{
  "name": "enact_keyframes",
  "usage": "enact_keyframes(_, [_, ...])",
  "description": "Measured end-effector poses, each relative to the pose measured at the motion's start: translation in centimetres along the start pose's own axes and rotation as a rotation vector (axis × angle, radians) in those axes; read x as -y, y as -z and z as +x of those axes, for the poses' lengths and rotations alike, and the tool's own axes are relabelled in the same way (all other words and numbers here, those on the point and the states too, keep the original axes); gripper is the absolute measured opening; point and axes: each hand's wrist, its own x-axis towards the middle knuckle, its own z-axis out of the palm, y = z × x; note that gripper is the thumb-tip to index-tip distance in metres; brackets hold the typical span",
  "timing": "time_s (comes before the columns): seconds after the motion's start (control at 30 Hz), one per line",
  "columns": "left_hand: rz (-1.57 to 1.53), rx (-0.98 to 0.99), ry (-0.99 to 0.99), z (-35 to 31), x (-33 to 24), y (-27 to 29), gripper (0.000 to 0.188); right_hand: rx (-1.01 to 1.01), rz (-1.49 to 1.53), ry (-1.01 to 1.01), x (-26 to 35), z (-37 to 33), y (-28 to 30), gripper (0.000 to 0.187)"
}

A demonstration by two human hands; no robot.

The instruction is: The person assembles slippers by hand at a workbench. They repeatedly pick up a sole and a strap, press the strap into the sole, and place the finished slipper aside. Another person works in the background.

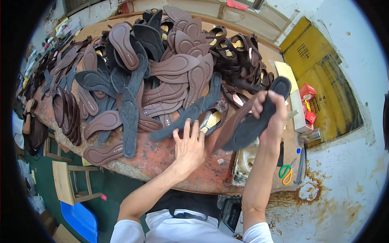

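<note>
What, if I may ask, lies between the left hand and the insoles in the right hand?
In the head view, a dark shoe with a yellowish inside lies between the left hand and those insoles.

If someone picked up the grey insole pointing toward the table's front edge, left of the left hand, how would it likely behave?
The grey insole would probably feel light, since it looks thin. Its matte, fuzzy-looking face suggests it wouldn't be slippery. It seems unlikely to roll, given its long, flat shape.
</note>
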Motion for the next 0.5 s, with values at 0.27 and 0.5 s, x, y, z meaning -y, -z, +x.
enact_keyframes(0.27, [-0.162,-0.218,-0.159,-3.2,0.1,-1.3,0.013,-0.074,0.396,-0.165,-3.5,-10.7,4.5,0.041])
enact_keyframes(0.5, [-0.743,-0.195,-0.03,-9.7,0.1,5.9,0.071,0.174,0.788,-0.122,-3.3,-10.6,3.8,0.041])
